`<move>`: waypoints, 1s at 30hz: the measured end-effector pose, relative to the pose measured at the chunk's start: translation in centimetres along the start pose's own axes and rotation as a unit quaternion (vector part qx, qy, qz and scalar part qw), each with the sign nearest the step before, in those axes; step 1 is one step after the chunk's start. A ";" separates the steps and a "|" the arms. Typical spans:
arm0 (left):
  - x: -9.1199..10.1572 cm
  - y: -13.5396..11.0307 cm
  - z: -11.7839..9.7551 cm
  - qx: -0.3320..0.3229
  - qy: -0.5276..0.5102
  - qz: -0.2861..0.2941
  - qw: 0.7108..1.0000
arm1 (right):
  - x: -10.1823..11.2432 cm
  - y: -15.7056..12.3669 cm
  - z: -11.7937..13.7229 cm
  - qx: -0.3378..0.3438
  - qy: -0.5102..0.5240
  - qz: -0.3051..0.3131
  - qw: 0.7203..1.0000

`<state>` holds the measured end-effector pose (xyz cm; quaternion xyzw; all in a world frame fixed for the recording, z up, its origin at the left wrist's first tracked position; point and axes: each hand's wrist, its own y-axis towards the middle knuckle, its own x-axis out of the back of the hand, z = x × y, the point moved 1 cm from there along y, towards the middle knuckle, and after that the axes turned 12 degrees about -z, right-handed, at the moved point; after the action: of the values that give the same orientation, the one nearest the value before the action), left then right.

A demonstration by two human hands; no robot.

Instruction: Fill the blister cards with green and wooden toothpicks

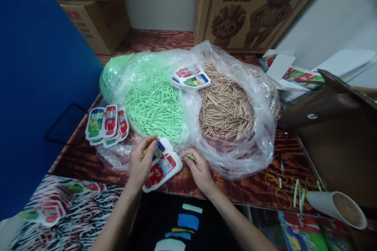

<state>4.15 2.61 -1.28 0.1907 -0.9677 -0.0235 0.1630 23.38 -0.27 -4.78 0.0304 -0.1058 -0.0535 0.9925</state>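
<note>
My left hand (141, 162) grips a small stack of printed plastic packets (163, 166) at the table's front edge, fingers curled over their top. My right hand (198, 168) pinches a small bunch of green sticks (190, 157) right beside the packets. Behind them lies a clear bag full of green sticks (153, 102) and another clear bag of brown wooden sticks (225, 106). More packets (191, 77) rest on top between the two bags.
A fan of packets (107, 124) lies at the left. Cardboard boxes (250, 4) stand at the back. A brown box flap (326, 106) is on the right, with rubber bands (282, 184) and a paper cup (338, 206) near the front right.
</note>
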 end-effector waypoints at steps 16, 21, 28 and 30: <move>2.1 0.1 2.7 -0.209 0.350 0.038 0.912 | 0.3 -0.3 -0.4 0.019 0.010 0.003 1.000; 1.9 1.5 3.3 -0.132 0.320 0.055 0.937 | 0.2 -0.5 -0.9 0.017 0.008 -0.003 1.000; 2.4 3.3 4.4 -0.080 0.206 0.054 0.974 | 0.1 -0.4 -1.0 0.017 0.007 -0.008 1.000; 2.5 3.3 4.6 -0.106 0.192 0.052 0.974 | 0.1 -0.4 -0.9 0.015 0.007 -0.008 1.000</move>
<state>-0.76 4.66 -4.47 0.1229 -0.9192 -0.0800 0.3655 23.65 -0.67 -5.66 0.0470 -0.0991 -0.0597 0.9922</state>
